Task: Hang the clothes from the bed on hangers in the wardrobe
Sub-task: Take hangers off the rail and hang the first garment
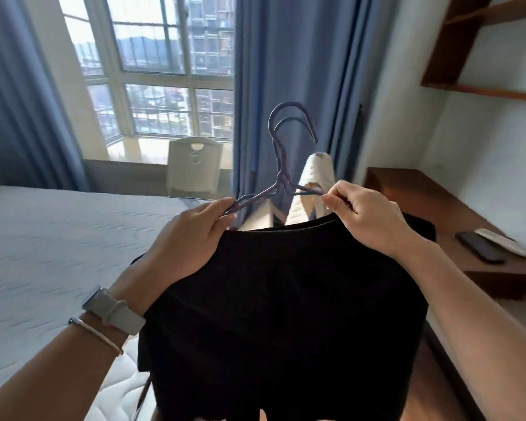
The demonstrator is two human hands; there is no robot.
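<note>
Left hand (192, 235) pinching left arm of two thin purple wire hangers (281, 177); right hand (368, 220) pinching right arm plus waistband of black knit garment (280, 299), held near, right of white quilted bed (58, 238). Likely risks: garment sliding off slippery wire; hooks tangling.

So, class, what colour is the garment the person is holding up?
Black, plain with no pattern; clearest in the head view.
</note>
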